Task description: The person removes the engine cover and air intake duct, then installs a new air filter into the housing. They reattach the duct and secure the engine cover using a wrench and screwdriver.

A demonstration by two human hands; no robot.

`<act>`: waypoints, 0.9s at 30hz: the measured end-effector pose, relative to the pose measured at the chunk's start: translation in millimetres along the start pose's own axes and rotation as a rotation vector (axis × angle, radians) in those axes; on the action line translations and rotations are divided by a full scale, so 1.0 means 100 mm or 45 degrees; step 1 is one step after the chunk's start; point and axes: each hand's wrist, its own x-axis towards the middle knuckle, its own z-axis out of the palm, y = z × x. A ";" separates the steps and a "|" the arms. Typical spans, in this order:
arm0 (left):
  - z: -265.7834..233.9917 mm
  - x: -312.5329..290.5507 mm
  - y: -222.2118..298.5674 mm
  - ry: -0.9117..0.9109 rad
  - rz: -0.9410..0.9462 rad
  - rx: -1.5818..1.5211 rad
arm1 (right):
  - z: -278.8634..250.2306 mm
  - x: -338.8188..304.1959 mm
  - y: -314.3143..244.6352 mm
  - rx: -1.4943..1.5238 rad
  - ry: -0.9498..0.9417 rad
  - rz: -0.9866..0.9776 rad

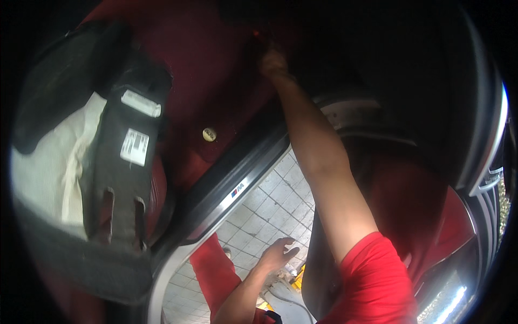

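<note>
My right hand [273, 62] reaches far into the dark footwell of a car, over dark red carpet [199, 70]. Its fingers look closed, and a small red tip shows just beyond them; shadow hides what they grip. Outside the car, my left hand [279, 255] hovers above the tiled floor with its fingers apart, holding nothing. Between the two hands runs the black door sill [237, 156] with a silver strip [236, 193]. A small round cream-coloured disc [209, 134] sits on the red carpet beside the sill.
At left lies a black trim panel [121, 183] with two white labels and slots, next to pale ribbed padding [59, 162]. The open door [453, 232], dark with a red section, stands at right. Yellow and white items [297, 276] and a cable are on the floor below.
</note>
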 end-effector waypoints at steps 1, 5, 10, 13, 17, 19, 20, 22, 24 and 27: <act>-0.04 0.01 0.03 0.005 -0.014 -0.068 | 0.06 0.11 -0.02 -0.014 0.020 0.020; -0.13 0.05 0.12 0.014 -0.079 -0.089 | 0.23 0.50 -0.01 -0.055 0.091 0.062; -0.24 0.08 0.18 0.036 -0.130 -0.042 | 0.31 0.72 0.00 -0.064 -0.027 0.264; -0.29 0.07 0.21 0.066 -0.145 -0.046 | 0.30 0.68 0.09 0.140 -0.001 0.483; -0.34 0.05 0.21 0.072 -0.158 -0.007 | 0.32 0.69 0.29 0.242 -0.270 0.682; -0.35 0.04 0.19 0.083 -0.164 0.008 | 0.35 0.69 0.37 0.163 -0.413 0.632; -0.35 0.02 0.18 0.090 -0.169 0.007 | 0.40 0.65 0.36 0.099 -0.414 0.561; -0.34 0.00 0.16 0.104 -0.163 0.016 | 0.35 0.50 0.45 0.305 -0.339 0.305; -0.32 -0.04 0.14 0.109 -0.140 0.040 | 0.13 0.12 0.62 0.790 -0.279 0.110; -0.33 -0.12 0.14 0.089 -0.157 0.088 | -0.31 -0.53 0.44 1.407 -0.526 0.360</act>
